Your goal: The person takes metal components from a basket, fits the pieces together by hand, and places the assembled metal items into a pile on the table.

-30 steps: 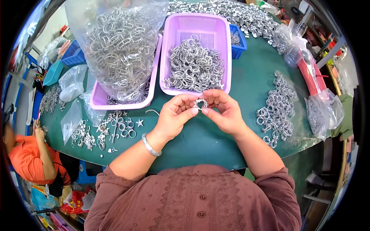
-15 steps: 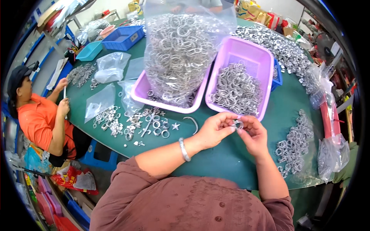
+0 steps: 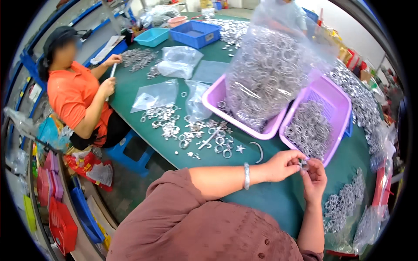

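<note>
**Two hands pinch one small silvery ring (image 3: 303, 165) in front of the lilac tubs**

At far left a co-worker in an orange shirt (image 3: 76, 93) grips a thin pale rod (image 3: 113, 71) at the edge of the green table (image 3: 204, 163). Next come flat clear plastic bags (image 3: 154, 96), with loose silver pieces (image 3: 170, 128) spread beside them, then a silver star (image 3: 240, 148) and a curved strip (image 3: 261, 153). The left tub (image 3: 212, 96) bears a big clear sack of rings (image 3: 267, 74). The left hand (image 3: 281, 166), a pale bangle (image 3: 247, 176) on its wrist, holds the ring between thumb and fingers in a narrow pinch. The ring sits between both hands, by the near rim of the right tub (image 3: 337, 99), which contains a ring heap (image 3: 308, 130). The right hand (image 3: 315, 179) pinches the ring's other side, just as narrowly. Farther right, another pile of rings (image 3: 342, 206) lies on the table
</note>
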The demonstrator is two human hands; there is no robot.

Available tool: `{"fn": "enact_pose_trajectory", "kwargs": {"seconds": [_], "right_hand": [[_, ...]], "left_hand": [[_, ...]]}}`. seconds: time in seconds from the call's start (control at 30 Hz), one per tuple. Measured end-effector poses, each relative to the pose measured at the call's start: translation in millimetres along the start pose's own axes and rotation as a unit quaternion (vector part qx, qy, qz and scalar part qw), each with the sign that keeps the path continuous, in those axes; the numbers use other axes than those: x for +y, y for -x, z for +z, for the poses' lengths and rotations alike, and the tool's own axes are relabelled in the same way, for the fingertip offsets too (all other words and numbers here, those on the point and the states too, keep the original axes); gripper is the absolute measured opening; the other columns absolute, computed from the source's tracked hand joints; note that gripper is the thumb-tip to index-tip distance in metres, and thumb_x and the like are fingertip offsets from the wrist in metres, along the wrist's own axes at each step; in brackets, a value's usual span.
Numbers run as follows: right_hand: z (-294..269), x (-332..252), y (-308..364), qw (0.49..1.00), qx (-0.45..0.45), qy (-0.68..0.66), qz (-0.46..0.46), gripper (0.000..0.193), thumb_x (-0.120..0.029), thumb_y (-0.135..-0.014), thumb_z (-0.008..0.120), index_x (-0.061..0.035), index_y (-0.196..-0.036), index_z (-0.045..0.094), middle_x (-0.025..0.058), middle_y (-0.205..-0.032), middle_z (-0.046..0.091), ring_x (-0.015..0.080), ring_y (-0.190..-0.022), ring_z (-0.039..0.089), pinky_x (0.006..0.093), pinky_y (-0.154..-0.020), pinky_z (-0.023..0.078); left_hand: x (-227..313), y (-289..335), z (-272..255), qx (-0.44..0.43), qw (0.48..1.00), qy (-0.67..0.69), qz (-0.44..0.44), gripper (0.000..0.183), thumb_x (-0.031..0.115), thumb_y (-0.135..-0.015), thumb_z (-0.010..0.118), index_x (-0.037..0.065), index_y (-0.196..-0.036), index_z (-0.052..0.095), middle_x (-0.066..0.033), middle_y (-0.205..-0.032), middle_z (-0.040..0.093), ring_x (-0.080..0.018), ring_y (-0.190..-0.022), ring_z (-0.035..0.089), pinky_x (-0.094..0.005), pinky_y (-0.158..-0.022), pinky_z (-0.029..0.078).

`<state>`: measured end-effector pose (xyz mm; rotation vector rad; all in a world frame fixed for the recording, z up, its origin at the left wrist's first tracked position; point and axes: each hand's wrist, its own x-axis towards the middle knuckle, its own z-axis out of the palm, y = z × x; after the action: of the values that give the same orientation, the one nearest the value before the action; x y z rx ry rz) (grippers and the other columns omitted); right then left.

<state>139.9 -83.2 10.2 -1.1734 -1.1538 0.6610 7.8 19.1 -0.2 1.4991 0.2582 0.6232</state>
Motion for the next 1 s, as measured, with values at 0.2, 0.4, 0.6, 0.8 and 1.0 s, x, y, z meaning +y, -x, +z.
{"fn": "enact_pose_trajectory", "kwargs": {"seconds": [0.2,0.4,0.6,0.8,1.0], "right_hand": [[-9,-4,3,0.999,0.004,0.049,-0.021,0.031,0.014,-0.072,0.050,0.0000,-0.099,0.047,0.0075,-0.107,0.044,0.0112,-0.089,0.048,0.0224,-0.077,0.038],[-10,2,4,0.999,0.004,0.036,-0.010,0.029,0.012,-0.073,0.050,0.0006,-0.099,0.046,0.0081,-0.106,0.044,0.0111,-0.090,0.047,0.0220,-0.078,0.038],[-11,9,4,0.999,0.016,0.030,0.001,0.027,0.012,-0.074,0.049,0.0017,-0.099,0.046,0.0084,-0.106,0.044,0.0109,-0.090,0.047,0.0217,-0.079,0.037],[-15,8,4,0.999,-0.001,0.037,-0.002,0.027,0.008,-0.076,0.051,0.0012,-0.102,0.046,0.0070,-0.106,0.046,0.0105,-0.089,0.047,0.0216,-0.077,0.039],[-13,7,5,0.999,0.001,0.037,-0.009,0.028,0.007,-0.077,0.051,0.0006,-0.104,0.047,0.0053,-0.105,0.048,0.0103,-0.089,0.048,0.0221,-0.076,0.041]], "left_hand": [[4,-5,9,0.008,0.999,-0.027,0.038,0.031,0.000,-0.076,0.054,0.005,-0.106,0.051,-0.0017,-0.076,0.052,-0.0089,-0.066,0.047,-0.0241,-0.060,0.041],[3,-4,6,0.002,0.999,-0.030,0.012,0.027,0.001,-0.076,0.054,0.002,-0.103,0.051,-0.0030,-0.072,0.052,-0.0090,-0.064,0.048,-0.0242,-0.058,0.042],[4,-3,6,0.022,0.997,-0.054,0.053,0.024,0.000,-0.075,0.053,0.000,-0.099,0.053,-0.0030,-0.069,0.051,-0.0089,-0.061,0.048,-0.0245,-0.054,0.041],[6,-4,6,0.014,0.997,-0.063,0.050,0.022,0.001,-0.075,0.054,0.000,-0.097,0.053,-0.0035,-0.068,0.052,-0.0099,-0.059,0.047,-0.0250,-0.053,0.040],[5,-4,6,0.014,0.997,-0.063,0.052,0.023,0.001,-0.075,0.054,0.000,-0.098,0.053,-0.0034,-0.069,0.052,-0.0098,-0.060,0.047,-0.0244,-0.054,0.041]]}}
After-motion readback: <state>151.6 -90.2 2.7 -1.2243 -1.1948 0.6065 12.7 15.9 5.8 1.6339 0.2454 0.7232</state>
